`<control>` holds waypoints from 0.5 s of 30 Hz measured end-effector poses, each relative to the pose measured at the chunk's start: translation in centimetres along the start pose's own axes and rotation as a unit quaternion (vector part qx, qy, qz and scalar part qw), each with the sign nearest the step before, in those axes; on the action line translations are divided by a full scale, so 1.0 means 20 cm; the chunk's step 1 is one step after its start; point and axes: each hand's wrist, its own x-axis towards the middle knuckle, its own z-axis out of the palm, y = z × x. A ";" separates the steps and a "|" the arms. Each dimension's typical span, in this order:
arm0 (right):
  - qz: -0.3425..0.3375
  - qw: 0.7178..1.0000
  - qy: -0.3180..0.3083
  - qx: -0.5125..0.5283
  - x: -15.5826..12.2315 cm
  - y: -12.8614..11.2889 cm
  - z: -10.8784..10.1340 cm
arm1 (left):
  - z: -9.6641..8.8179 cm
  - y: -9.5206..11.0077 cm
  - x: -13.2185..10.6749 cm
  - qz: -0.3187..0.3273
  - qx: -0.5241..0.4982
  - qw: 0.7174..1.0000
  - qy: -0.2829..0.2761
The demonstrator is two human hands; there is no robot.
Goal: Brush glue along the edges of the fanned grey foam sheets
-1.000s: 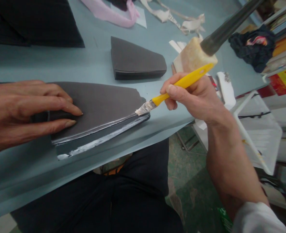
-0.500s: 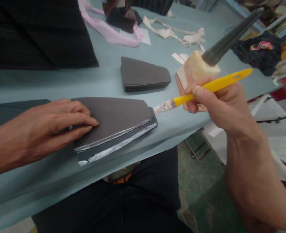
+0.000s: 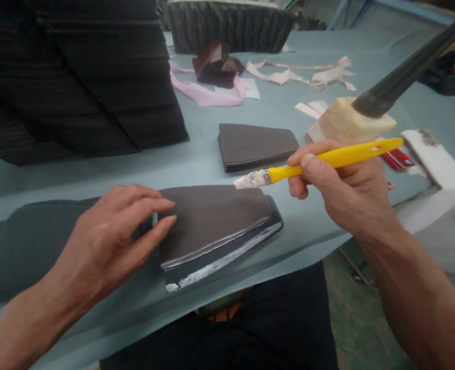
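Note:
My left hand (image 3: 113, 239) rests with fingers stretched on the left end of a stack of dark grey shaped pieces (image 3: 215, 221) near the table's front edge. The bottom piece shows a white glue streak (image 3: 212, 267) along its near edge. My right hand (image 3: 345, 187) grips a yellow-handled brush (image 3: 327, 162), its white-coated bristles held just above the far right corner of the stack. A second stack of grey pieces (image 3: 254, 145) lies farther back.
A cream block with a dark handle (image 3: 360, 121) stands beside my right hand. Black striped fabric (image 3: 80, 77) covers the back left. Pink and beige strips (image 3: 219, 92) lie at the back of the blue-grey table (image 3: 315, 231). My dark trousers show below the table edge.
The brush has lifted from the stack's near glued edge and risen to its far corner. The view has tilted up, so the stack and my left hand sit lower in the frame.

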 end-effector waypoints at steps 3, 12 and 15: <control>-0.004 0.999 -0.034 0.013 0.04 0.01 0.09 | 0.05 0.06 0.01 0.063 -0.007 0.998 -0.021; -0.019 0.987 -0.154 0.050 0.22 0.03 0.40 | 0.16 0.19 0.05 0.091 0.089 0.990 -0.059; -0.030 0.980 -0.188 0.057 0.25 0.06 0.49 | 0.17 0.21 0.04 0.061 0.100 0.989 -0.088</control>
